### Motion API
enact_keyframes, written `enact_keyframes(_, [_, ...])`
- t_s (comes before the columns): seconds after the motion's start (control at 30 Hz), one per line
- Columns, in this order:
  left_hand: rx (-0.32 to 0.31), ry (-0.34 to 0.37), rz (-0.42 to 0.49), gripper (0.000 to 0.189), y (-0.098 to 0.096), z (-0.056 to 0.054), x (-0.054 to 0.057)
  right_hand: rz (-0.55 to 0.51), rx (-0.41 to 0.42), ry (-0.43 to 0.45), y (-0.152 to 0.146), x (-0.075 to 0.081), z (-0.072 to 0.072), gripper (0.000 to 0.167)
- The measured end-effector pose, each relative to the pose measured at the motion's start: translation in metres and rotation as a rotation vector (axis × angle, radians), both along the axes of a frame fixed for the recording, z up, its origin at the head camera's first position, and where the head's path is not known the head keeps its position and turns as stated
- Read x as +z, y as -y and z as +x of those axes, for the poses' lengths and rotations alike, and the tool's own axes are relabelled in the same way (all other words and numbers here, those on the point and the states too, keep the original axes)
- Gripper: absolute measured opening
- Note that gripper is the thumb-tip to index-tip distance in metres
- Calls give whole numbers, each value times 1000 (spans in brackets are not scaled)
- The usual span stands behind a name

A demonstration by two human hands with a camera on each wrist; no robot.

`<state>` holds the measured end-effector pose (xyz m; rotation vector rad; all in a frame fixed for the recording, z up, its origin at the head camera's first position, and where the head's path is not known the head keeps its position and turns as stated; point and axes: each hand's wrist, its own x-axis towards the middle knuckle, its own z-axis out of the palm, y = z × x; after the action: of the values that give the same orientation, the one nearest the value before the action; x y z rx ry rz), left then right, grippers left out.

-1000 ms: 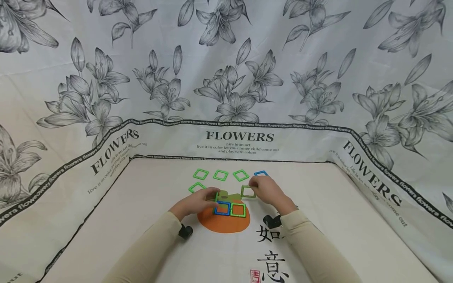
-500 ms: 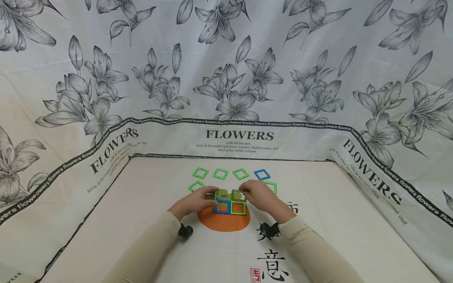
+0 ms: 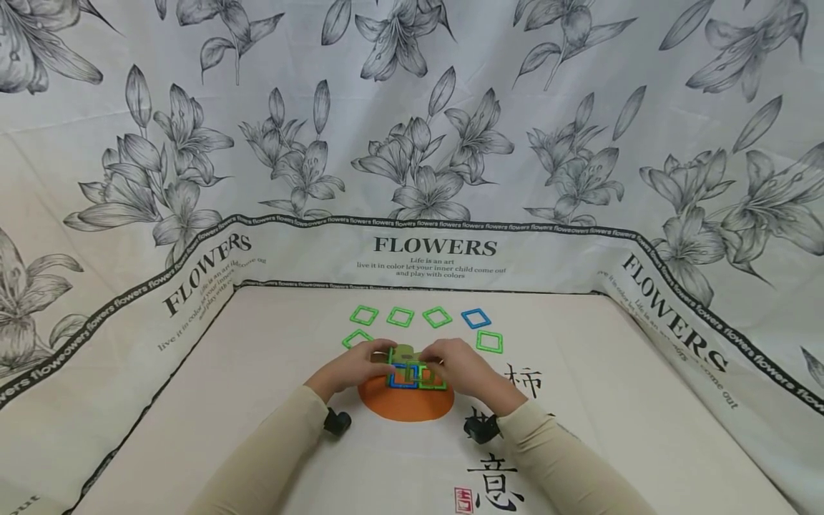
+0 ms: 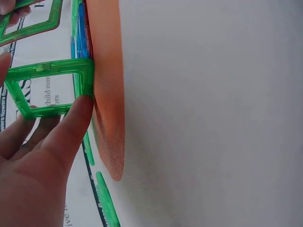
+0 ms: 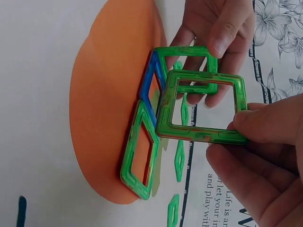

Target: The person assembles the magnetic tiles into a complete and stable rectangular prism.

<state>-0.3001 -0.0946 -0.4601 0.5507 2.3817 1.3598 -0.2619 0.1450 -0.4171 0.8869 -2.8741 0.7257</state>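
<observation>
Beyond both my hands hangs the flower-printed backdrop (image 3: 412,172), and under them spreads the pale tabletop (image 3: 644,408), with a column of black characters (image 3: 497,483) below my right wrist. The orange print (image 3: 407,408) lies just below and between my hands. My left hand (image 3: 350,372) grips one frame, thumb on one side and fingers behind it; my right hand (image 3: 463,368) pinches another by its near edge between thumb and fingertips. All the frames are square, so none has a long axis. The left-held frame (image 4: 52,69) stands upright at the outer edge of the blue frame (image 5: 148,78), its face turned towards my right hand. The right-held frame (image 5: 203,134) is raised and tilted, set between my hands over that same blue frame; I can't tell whether its lower corner touches. Flat on the orange, the blue frame sits nearer my left hand and the flat green frame (image 5: 130,149) nearer my right, the two side by side. Farther off, past my fingertips, run three loose green frames (image 3: 362,323) and a loose blue frame (image 3: 472,312) in a row; one more green square (image 3: 490,333) lies just past my right knuckles, and a half-hidden green square (image 3: 350,334) behind my left fingers.
</observation>
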Motion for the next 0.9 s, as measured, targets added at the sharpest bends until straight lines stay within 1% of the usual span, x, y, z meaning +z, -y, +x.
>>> enact_keyframes(0.13, [3, 2, 0, 56, 1, 0, -1, -7, 18, 20, 3, -1, 1, 17])
enact_keyframes(0.3, [18, 11, -11, 54, 0, -2, -2, -15, 41, 25, 6, -2, 3, 17])
enact_keyframes(0.53, [43, 37, 7, 44, -1, -3, -2, 10, 78, -9, 11, -4, 5, 18])
enact_keyframes(0.73, [46, 32, -12, 43, -1, -2, -1, 28, 78, -15, 15, -6, 6, 17])
enact_keyframes(0.9, [37, 32, -9, 44, -1, -3, -1, 53, 82, -30, 17, -7, 5, 17])
